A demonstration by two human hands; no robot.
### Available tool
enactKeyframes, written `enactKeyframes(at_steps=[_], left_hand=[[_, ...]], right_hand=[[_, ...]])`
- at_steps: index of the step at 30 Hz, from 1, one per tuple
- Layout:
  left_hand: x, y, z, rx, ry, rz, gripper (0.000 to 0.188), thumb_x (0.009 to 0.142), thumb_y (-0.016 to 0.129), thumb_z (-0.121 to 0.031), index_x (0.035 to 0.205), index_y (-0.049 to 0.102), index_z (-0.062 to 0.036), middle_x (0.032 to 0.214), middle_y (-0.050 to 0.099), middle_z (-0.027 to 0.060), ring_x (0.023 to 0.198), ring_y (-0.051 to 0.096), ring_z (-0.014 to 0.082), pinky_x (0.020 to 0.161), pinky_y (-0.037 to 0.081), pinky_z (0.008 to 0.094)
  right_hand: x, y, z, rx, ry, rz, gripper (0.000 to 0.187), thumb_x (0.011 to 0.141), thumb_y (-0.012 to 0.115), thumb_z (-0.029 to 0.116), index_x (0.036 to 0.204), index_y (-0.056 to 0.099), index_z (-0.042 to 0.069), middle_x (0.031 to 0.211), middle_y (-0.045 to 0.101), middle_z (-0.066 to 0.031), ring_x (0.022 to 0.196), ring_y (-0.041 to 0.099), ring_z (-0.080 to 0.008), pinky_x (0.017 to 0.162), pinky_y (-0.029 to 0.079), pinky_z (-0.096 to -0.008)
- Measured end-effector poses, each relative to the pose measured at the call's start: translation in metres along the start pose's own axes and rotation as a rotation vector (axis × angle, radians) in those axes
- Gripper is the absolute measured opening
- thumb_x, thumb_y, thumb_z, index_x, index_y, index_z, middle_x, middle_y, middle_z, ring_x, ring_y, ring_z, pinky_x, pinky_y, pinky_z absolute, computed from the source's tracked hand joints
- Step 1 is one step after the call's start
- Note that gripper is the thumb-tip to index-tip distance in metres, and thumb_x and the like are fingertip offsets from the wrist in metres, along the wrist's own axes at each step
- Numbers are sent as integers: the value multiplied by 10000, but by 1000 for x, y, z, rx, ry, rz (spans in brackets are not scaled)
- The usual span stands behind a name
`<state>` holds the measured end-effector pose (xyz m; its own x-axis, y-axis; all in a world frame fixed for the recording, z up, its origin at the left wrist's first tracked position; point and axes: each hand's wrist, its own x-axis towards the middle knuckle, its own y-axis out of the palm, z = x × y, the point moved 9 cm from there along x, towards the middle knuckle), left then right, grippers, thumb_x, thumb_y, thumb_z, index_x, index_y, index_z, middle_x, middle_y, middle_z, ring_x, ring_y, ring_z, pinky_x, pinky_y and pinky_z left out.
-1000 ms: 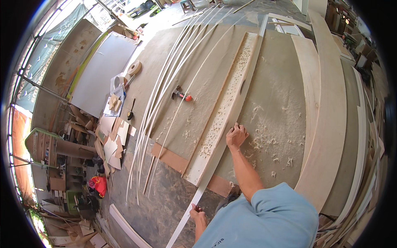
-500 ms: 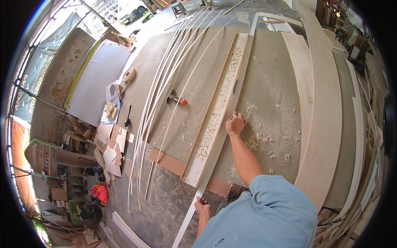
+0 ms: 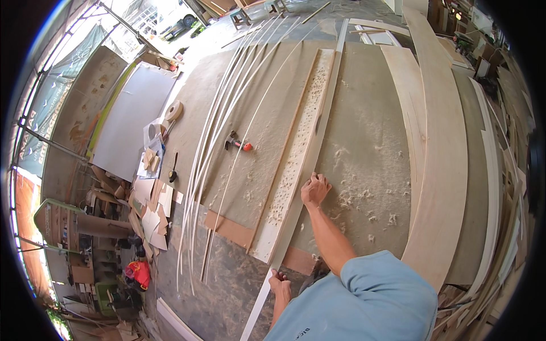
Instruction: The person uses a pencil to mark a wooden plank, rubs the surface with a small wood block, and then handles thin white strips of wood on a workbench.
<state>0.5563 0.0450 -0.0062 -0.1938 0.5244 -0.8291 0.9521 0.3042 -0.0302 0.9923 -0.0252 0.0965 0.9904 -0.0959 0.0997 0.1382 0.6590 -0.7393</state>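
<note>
Along the speckled board [image 3: 294, 170], white strip [image 3: 259, 301] seems aligned, overhang unfinished; left hand [image 3: 280, 283] pinches it; right hand [image 3: 315, 190], grip unclear.

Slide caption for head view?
Left hand and right hand at a long white strip beside a speckled board; hammer lies to the left.

Stained grey floor [image 3: 230, 295], low stools [image 3: 239, 13] far off, metal pole [image 3: 57, 144] left, bright daylight

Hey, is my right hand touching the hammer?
Apart: the head view shows the hammer lying off to the left, with the speckled board between it and your right hand.
</note>
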Motion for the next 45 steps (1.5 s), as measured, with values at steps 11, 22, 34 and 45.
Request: enactKeyframes(at_steps=[11,22,34,45], left_hand=[[0,18,10,-40,56,144,126,891,570,-212,868,563,-89,693,517,15,644,497,130,525,374,239],[52,-120,-26,-90,147,18,106,882,603,-183,862,586,-80,694,561,12,590,509,113,485,396,205],[47,-112,-39,33,371,147,109,891,565,-85,977,576,-19,818,583,43,670,532,124,540,428,193],[71,-243,-67,-105,237,-68,86,874,594,-69,913,548,-9,749,548,50,578,488,127,516,444,210]], right_hand=[[29,7,-7,-21,-6,-6,252,805,545,141,1031,639,81,952,581,-73,981,529,-247,826,340,-432],[34,6,-1,13,-37,-34,274,783,542,93,1041,628,64,978,577,-87,989,515,-263,838,319,-445],[59,14,-1,0,-55,-86,247,777,551,106,1006,635,66,975,579,-82,994,514,-261,839,321,-463],[61,12,-3,-1,-47,-92,250,780,535,92,1009,630,63,1001,581,-87,1011,514,-256,862,318,-461]])
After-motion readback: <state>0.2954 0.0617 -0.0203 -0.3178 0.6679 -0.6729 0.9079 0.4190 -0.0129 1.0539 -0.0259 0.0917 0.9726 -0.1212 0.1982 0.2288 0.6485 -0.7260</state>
